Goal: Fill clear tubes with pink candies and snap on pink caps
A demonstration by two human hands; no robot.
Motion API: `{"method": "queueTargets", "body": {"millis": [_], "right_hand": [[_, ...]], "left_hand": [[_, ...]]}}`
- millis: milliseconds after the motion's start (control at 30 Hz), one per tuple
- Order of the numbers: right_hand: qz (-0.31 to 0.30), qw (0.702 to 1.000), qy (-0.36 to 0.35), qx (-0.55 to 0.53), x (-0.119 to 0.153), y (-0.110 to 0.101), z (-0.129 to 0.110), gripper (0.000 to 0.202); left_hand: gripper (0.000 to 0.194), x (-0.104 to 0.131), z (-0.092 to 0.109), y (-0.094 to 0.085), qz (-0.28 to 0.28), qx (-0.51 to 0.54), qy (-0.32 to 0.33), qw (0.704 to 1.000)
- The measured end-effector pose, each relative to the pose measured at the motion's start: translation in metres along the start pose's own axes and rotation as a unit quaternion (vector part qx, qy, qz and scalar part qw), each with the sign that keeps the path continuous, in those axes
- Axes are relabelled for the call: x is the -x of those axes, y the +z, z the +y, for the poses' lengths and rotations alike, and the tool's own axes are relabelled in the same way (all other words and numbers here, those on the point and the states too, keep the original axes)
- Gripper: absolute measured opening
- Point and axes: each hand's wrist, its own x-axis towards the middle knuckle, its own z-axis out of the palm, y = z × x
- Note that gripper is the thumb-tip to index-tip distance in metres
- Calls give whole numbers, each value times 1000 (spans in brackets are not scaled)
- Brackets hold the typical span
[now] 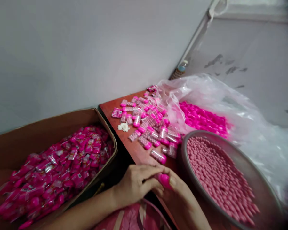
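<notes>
My left hand (135, 182) and my right hand (180, 196) meet at the table's front edge, closed around one small container with a bright pink cap (164, 180). The right thumb presses against the cap. Fingers cover most of the container's body, so its contents are hidden. Just beyond my hands, a capped clear container (158, 156) lies on its side. Behind it spreads a pile of similar containers (146, 127), with pink caps and small pink balls inside. To the right of my right hand stands a grey basin (189, 159) holding many loose pink balls (218, 179).
At left, a cardboard box (105, 124) holds many pink-wrapped packets (62, 172). A clear plastic bag (244, 111) behind the basin contains pink caps (204, 118). A white crumpled scrap (123, 127) and a pink packet (116, 112) lie on the reddish table (110, 107). A bottle (180, 70) stands by the wall.
</notes>
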Motion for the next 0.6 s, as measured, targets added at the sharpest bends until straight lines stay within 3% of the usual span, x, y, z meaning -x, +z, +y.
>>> {"method": "queueTargets", "body": {"millis": [133, 200, 467, 600], "right_hand": [[-8, 994, 68, -82, -4, -12, -6, 27], [-7, 993, 70, -95, -7, -18, -6, 27], [95, 992, -31, -79, -25, -10, 11, 20], [112, 992, -51, 13, -22, -13, 0, 23]], "left_hand": [[22, -2, -15, 5, -7, 13, -45, 999], [22, -3, -19, 6, -8, 13, -46, 999], [25, -2, -28, 11, 18, -65, 13, 998], [24, -12, -53, 14, 63, -77, -34, 994]]}}
